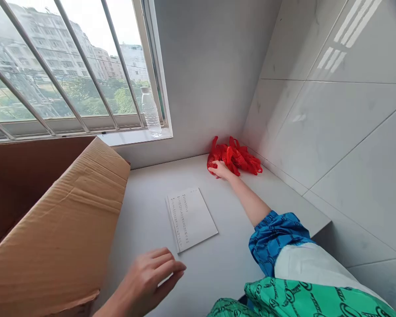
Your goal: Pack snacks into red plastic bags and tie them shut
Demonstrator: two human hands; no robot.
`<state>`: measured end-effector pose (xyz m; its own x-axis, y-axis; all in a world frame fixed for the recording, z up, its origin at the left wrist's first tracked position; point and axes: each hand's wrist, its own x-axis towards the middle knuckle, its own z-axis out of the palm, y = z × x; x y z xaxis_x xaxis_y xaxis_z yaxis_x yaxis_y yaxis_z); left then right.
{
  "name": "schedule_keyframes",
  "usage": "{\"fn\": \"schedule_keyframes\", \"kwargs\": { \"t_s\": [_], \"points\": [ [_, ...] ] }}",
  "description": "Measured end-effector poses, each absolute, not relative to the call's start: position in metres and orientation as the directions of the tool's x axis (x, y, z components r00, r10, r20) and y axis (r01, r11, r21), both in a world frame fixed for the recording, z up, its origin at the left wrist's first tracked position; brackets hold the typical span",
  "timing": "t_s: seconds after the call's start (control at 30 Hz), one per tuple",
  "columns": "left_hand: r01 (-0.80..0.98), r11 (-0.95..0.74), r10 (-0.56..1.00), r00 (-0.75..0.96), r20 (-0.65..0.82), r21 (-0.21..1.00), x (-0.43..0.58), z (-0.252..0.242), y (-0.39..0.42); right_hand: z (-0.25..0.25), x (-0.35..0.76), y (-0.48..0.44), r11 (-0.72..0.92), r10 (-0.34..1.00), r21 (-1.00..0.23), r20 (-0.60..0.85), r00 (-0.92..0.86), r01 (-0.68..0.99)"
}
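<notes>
My right hand (221,170) reaches to the far side of the white tabletop (240,211), its fingers curled round the near left part of a bunched red plastic bag (239,156). The bag lies crumpled in the corner by the wall, with its handles sticking up; part of my grip is hidden in the folds. My left hand (152,275) hovers over the front of the table with nothing visible in it. Its fingers are loosely bent, and a gap shows between thumb and forefinger. Just beyond it lies a white booklet (198,218) with small printed lines.
A large open cardboard box (66,215) stands on the left, its flap leaning over the table. On the sill (132,137) of the barred window stands a clear plastic bottle (151,114). A grey wall closes off the back, and marble-look tiles (350,132) the right.
</notes>
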<state>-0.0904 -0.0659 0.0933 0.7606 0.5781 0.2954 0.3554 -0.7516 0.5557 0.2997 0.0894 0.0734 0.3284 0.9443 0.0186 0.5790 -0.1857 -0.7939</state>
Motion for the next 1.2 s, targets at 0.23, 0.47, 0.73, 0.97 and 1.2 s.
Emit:
{"fn": "schedule_keyframes", "kwargs": {
  "t_s": [0.23,0.47,0.73,0.97,1.2],
  "points": [
    [0.404,-0.504,0.721,0.684,0.113,0.764,-0.072,0.034,-0.032,0.072,0.284,0.103,-0.171,0.887,-0.865,0.073,0.456,0.471],
    [0.376,-0.367,0.795,0.602,0.077,0.851,-0.078,0.033,-0.031,0.096,0.278,0.08,0.147,0.862,-0.845,0.365,0.353,0.514],
    [0.344,-0.284,0.945,0.258,0.201,0.895,-0.078,0.042,-0.027,0.086,0.255,0.02,0.415,0.896,-0.791,0.442,-0.049,0.449],
    [0.442,-0.616,0.784,0.264,0.562,0.652,-0.025,0.104,0.027,0.077,0.225,0.006,0.374,0.885,-0.661,0.465,-0.036,0.65],
    [0.762,-0.371,0.926,0.346,0.151,0.53,0.006,0.086,0.089,0.09,0.205,0.037,0.106,0.987,-0.5,0.16,-0.029,0.859]
  ]
}}
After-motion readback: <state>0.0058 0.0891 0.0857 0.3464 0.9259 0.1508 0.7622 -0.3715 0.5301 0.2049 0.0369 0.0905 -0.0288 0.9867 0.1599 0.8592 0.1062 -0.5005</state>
